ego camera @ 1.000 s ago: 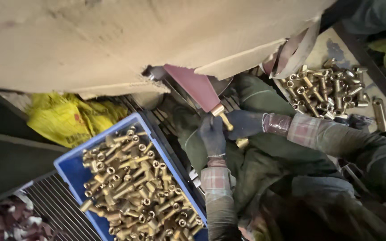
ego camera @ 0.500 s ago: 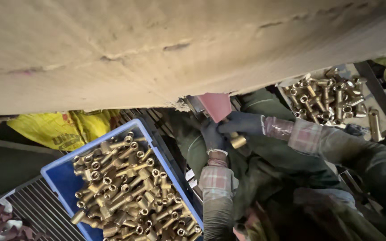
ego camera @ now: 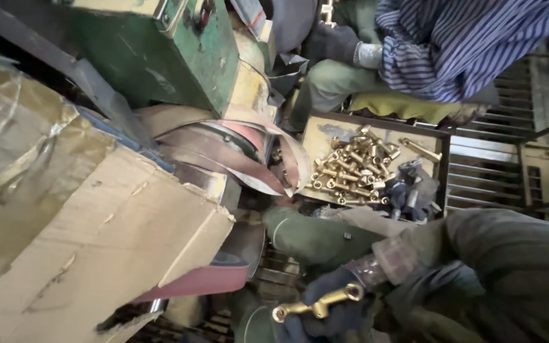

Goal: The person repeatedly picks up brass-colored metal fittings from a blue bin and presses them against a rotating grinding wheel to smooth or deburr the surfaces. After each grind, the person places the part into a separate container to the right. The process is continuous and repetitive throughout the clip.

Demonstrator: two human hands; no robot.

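Note:
My right hand (ego camera: 333, 297), in a dark blue glove with a plaid cuff, is shut on a brass fitting (ego camera: 316, 309) near the bottom edge. The fitting lies nearly level, its ring end pointing left. A scrap of a second dark glove, my left hand (ego camera: 290, 331), shows just under the fitting; its grip is cut off by the frame. The reddish sanding belt (ego camera: 236, 159) loops around a wheel above, and its lower run (ego camera: 204, 279) passes left of my hands, apart from the fitting.
A green machine body (ego camera: 185, 51) stands at the top. Torn cardboard (ego camera: 65, 235) fills the left. A tray (ego camera: 316, 130) of brass fittings, with dark gloves lying in it, sits at centre right. A person in a striped shirt (ego camera: 452, 44) works behind it. Metal grating (ego camera: 497, 171) is on the right.
The view has swung up and right, so the blue crate of brass parts is gone from sight. The fitting has come off the belt and is now held lower, nearer me.

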